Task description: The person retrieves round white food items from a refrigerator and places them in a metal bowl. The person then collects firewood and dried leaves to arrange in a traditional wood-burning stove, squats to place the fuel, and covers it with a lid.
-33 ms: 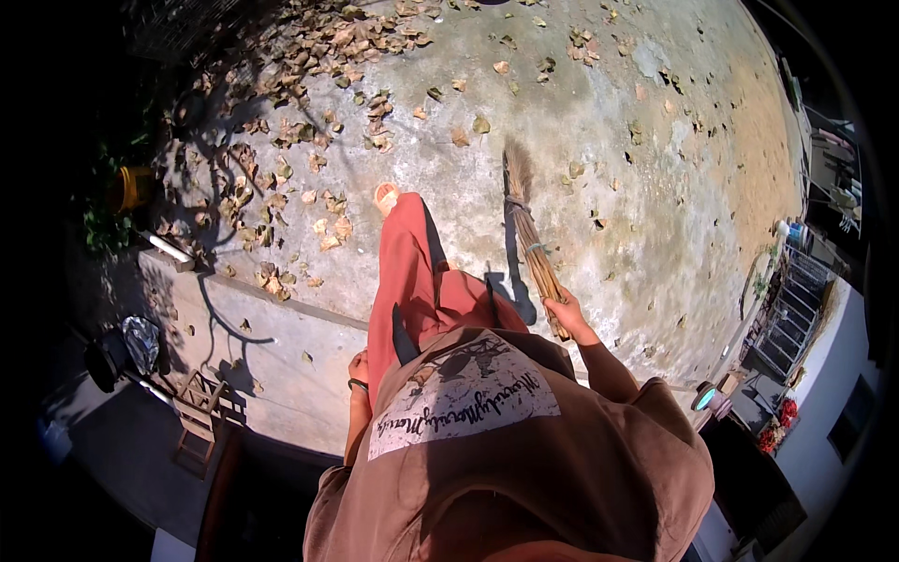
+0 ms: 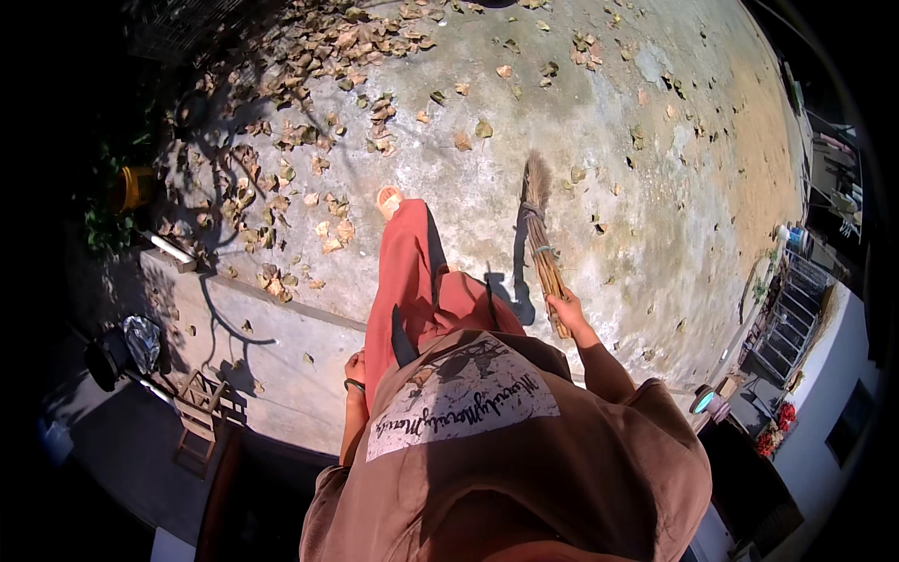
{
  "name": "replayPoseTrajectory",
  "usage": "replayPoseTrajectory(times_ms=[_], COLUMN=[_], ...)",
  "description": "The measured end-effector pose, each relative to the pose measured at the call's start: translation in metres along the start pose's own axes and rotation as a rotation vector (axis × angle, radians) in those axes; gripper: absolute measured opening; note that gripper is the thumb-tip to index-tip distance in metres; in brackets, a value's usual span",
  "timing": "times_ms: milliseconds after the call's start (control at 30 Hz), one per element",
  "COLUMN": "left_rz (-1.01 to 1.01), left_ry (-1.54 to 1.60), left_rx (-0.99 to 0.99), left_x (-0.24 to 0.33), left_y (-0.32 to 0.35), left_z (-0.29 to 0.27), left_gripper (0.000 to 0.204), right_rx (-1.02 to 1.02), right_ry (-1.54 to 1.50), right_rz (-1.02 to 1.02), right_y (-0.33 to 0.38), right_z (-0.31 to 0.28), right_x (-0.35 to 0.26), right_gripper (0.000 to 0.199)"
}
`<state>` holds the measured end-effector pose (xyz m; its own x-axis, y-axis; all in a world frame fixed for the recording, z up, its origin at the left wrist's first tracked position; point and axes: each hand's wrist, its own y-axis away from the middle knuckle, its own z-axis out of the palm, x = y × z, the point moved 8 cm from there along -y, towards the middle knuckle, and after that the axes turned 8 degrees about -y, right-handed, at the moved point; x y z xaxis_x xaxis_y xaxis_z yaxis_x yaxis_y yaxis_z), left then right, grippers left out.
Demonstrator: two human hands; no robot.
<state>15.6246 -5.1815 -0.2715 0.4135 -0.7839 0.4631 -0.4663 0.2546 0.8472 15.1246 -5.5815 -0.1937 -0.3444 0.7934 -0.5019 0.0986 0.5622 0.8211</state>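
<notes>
R hand (image 2: 568,309): wrapped round the butt end of the broom (image 2: 541,245), fingers closed on it; firm 1-handed hold by the look of it.
L hand (image 2: 354,364): hangs beside the red trousers (image 2: 405,258), fingers loosely curled, dark band (image 2: 354,385) at the wrist. Palm's hidden, so can't tell if anything's in it.
Broom position: out front, R of the legs, handle nr the body, bristles (image 2: 537,176) pointing away. Shadow runs just L of it. Can't tell if the tip touches the concrete (image 2: 655,272).
Just changed: bristle end has swung slightly R; grip & L hand look abt the same.
Upshot: tip's now a bit further from the thick leaf litter; prob. just a small shift of the arm, I'd judge, as no leaf seems disturbed.
Dry leaves (image 2: 348,39): thickest at upper L, patchy nr the sandalled foot (image 2: 389,201), only odd ones nr the broom.
Yard edges: yellow bucket (image 2: 139,187) far L, small wooden frame (image 2: 197,417) lower L, metal rack (image 2: 791,295) over R.
</notes>
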Motion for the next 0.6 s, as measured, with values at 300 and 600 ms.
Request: replayPoseTrajectory(times_ms=[300, 600], left_rz=[-0.078, -0.081], left_ry=[-0.14, -0.069], left_rx=[0.032, -0.017], left_x=[0.207, 0.336], left_y=[-0.058, -0.108], left_z=[-0.036, 0.019], left_gripper=[0.03, 0.029], right_rx=[-0.012, -0.43], right_ry=[-0.357, -0.014], right_rz=[0.18, -0.156], right_y=[-0.19, -0.172], right_z=[0.258, 0.373], right_x=[-0.182, -0.449], right_gripper=[0.03, 0.047])
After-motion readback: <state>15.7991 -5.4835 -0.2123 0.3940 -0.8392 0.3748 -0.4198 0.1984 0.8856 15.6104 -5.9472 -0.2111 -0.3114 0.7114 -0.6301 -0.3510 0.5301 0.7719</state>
